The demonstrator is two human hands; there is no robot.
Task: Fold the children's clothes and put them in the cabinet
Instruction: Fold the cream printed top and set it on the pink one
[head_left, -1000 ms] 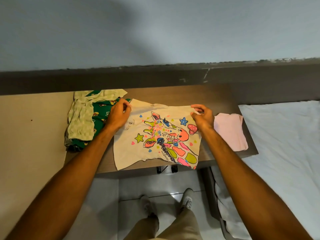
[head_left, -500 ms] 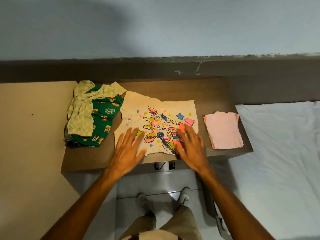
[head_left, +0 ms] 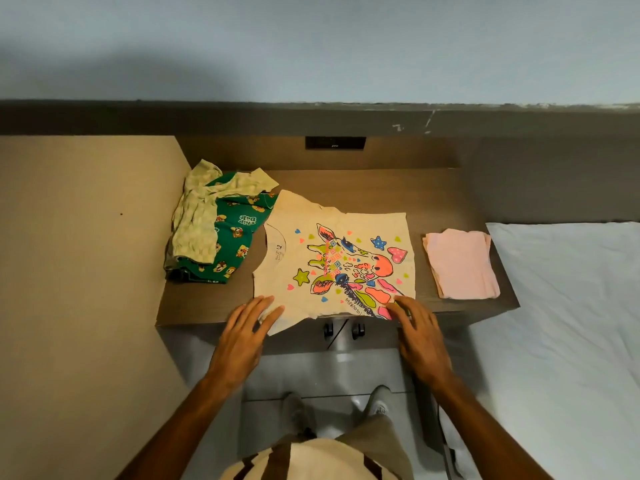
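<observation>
A cream children's T-shirt (head_left: 332,244) with a bright giraffe print lies flat on the brown table (head_left: 346,181), neck to the left. Its near edge hangs slightly over the table's front. My left hand (head_left: 244,336) rests with spread fingers on the shirt's near left corner. My right hand (head_left: 420,337) lies flat, fingers apart, at the near right corner. Neither hand grips the cloth. A folded pink garment (head_left: 462,265) sits to the right. An unfolded heap of green printed clothing (head_left: 230,237) and a pale yellow-green piece (head_left: 197,223) lies to the left.
A bed with a white sheet (head_left: 561,323) borders the table on the right. A beige panel (head_left: 79,271) stands on the left. A dark ledge (head_left: 311,116) and socket plate (head_left: 335,143) run behind the table. My legs and feet are over the tiled floor (head_left: 329,375).
My hands let go of the shirt's far corners and slid toward me over the print to its near edge. The shirt now lies spread flat.
</observation>
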